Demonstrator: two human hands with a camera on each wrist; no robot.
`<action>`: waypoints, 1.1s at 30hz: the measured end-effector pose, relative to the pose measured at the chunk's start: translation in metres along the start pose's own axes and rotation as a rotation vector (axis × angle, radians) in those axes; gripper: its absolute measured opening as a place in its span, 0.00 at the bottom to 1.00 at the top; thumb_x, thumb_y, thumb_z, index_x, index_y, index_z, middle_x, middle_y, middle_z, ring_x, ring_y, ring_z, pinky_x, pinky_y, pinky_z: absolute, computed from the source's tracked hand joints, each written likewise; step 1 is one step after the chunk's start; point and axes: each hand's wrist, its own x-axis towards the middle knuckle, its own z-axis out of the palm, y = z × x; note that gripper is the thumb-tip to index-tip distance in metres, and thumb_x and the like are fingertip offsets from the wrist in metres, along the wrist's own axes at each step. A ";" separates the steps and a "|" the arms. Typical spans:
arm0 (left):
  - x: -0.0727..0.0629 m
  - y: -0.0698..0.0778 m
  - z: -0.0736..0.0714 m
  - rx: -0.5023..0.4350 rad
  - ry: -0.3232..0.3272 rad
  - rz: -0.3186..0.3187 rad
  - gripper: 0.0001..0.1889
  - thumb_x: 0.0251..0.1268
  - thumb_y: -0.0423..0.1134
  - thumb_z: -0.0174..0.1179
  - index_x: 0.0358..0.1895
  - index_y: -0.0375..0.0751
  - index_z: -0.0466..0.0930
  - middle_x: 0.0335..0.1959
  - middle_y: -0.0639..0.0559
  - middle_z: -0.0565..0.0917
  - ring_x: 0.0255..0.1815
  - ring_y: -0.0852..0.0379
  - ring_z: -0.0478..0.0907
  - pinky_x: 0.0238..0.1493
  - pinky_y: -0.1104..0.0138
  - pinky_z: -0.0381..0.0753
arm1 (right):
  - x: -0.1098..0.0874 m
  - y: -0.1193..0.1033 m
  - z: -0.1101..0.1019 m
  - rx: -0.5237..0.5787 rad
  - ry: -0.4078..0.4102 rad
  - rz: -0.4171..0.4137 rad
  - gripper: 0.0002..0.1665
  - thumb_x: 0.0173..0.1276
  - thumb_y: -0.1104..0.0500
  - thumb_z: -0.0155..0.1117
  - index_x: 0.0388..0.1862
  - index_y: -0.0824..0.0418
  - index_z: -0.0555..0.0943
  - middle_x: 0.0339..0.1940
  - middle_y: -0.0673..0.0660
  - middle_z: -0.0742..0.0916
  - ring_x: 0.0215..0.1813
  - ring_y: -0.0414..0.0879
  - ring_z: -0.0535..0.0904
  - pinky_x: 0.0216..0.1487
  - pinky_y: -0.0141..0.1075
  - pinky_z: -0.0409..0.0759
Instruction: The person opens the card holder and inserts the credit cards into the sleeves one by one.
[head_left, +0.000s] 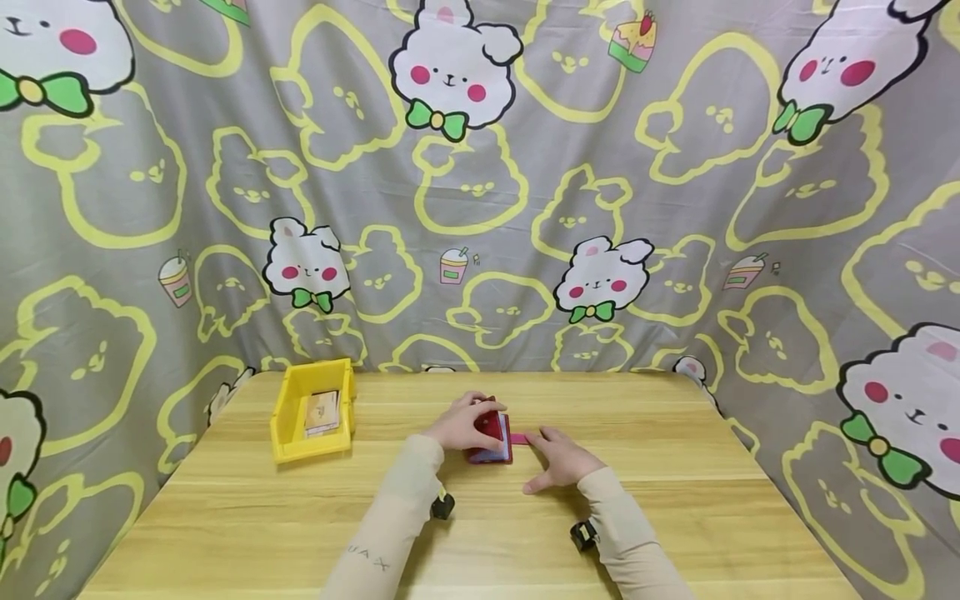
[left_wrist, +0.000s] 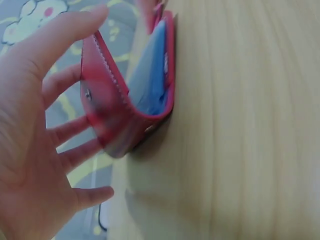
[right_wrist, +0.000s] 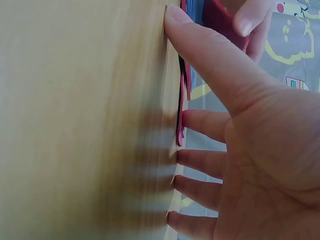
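A small red card holder [head_left: 505, 450] with a snap stud lies on the wooden table, its cover partly raised. Between the covers show bluish clear sleeves [left_wrist: 154, 75]. My left hand [head_left: 459, 425] grips the raised cover [left_wrist: 102, 75], thumb at its edge and fingers against its outer face. A pinkish-red strap [head_left: 519, 438] sticks out from the holder's right side, flat along the tabletop. Over there my right hand [head_left: 566, 458] rests with fingers spread and fairly straight, one fingertip on the strap [right_wrist: 180, 132] and the others touching the table.
A yellow bin [head_left: 313, 451] stands at the back left of the table [head_left: 675, 517], with a few cards [head_left: 322, 411] inside. Behind the table hangs a grey curtain [head_left: 495, 200] with rabbit prints. Black wrist cameras sit below both hands.
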 end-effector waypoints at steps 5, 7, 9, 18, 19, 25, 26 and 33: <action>-0.017 -0.009 -0.016 -0.056 0.067 -0.005 0.38 0.49 0.57 0.71 0.66 0.55 0.72 0.73 0.39 0.61 0.71 0.36 0.60 0.65 0.42 0.69 | 0.000 0.000 -0.001 0.001 -0.004 0.015 0.59 0.47 0.42 0.80 0.74 0.61 0.64 0.75 0.71 0.63 0.75 0.68 0.58 0.70 0.61 0.64; -0.026 -0.014 -0.023 -0.050 0.092 -0.012 0.39 0.48 0.57 0.72 0.67 0.55 0.71 0.74 0.38 0.60 0.73 0.35 0.58 0.66 0.40 0.66 | 0.000 0.000 -0.001 0.001 -0.001 0.014 0.59 0.47 0.42 0.80 0.74 0.61 0.64 0.75 0.71 0.63 0.75 0.68 0.58 0.71 0.60 0.64; -0.035 -0.019 -0.028 -0.020 0.116 -0.028 0.40 0.48 0.58 0.72 0.67 0.56 0.71 0.75 0.38 0.59 0.74 0.35 0.57 0.67 0.39 0.65 | 0.000 0.000 -0.001 -0.001 0.004 0.012 0.59 0.47 0.43 0.80 0.74 0.61 0.65 0.75 0.71 0.63 0.75 0.69 0.58 0.71 0.60 0.64; -0.074 -0.036 -0.036 0.145 0.097 -0.156 0.41 0.52 0.65 0.67 0.67 0.49 0.71 0.75 0.41 0.62 0.75 0.38 0.58 0.70 0.41 0.64 | -0.001 0.001 0.001 0.012 0.008 0.008 0.58 0.47 0.44 0.80 0.73 0.62 0.65 0.75 0.72 0.63 0.75 0.68 0.58 0.71 0.60 0.63; -0.076 -0.037 -0.035 0.158 0.093 -0.163 0.40 0.53 0.65 0.66 0.67 0.47 0.72 0.74 0.40 0.64 0.74 0.37 0.59 0.70 0.41 0.64 | -0.001 0.001 0.001 0.015 0.008 0.009 0.58 0.47 0.44 0.81 0.73 0.62 0.65 0.75 0.71 0.63 0.75 0.68 0.58 0.71 0.60 0.63; -0.080 -0.038 -0.028 0.198 0.074 -0.198 0.37 0.57 0.65 0.62 0.61 0.39 0.77 0.69 0.36 0.70 0.71 0.36 0.64 0.68 0.44 0.67 | -0.001 0.002 0.002 0.018 0.008 0.012 0.58 0.47 0.44 0.81 0.74 0.62 0.65 0.75 0.71 0.63 0.75 0.68 0.58 0.71 0.59 0.64; -0.080 -0.038 -0.027 0.200 0.070 -0.205 0.37 0.58 0.65 0.62 0.60 0.39 0.78 0.68 0.36 0.71 0.70 0.36 0.64 0.68 0.44 0.68 | -0.001 0.002 0.002 0.019 0.006 0.011 0.58 0.47 0.44 0.80 0.74 0.62 0.65 0.75 0.71 0.63 0.75 0.68 0.58 0.71 0.59 0.64; -0.078 -0.033 -0.024 0.174 0.057 -0.225 0.32 0.61 0.62 0.61 0.54 0.36 0.82 0.64 0.37 0.75 0.68 0.37 0.67 0.67 0.45 0.69 | 0.000 0.002 0.002 0.016 0.005 0.010 0.59 0.47 0.43 0.80 0.73 0.63 0.65 0.75 0.71 0.63 0.75 0.68 0.58 0.71 0.58 0.64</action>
